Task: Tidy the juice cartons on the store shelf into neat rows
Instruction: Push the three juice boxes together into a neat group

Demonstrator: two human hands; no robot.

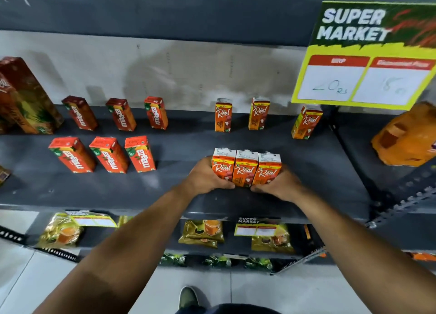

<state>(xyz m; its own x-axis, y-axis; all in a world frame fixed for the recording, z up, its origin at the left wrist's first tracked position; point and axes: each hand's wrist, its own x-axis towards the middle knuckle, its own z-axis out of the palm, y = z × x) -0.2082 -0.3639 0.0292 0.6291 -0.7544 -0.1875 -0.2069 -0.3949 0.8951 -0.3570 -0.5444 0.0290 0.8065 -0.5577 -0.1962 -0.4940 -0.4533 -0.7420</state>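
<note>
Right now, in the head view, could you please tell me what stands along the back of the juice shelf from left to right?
Large dark carton → three Maaza cartons → three Real cartons → orange pack.

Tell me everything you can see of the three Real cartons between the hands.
The three small orange Real juice cartons have white printed tops, stand upright and are pressed side by side in one tight row near the front of the dark grey metal shelf. The left hand clasps the left carton, the right hand the right one.
</note>
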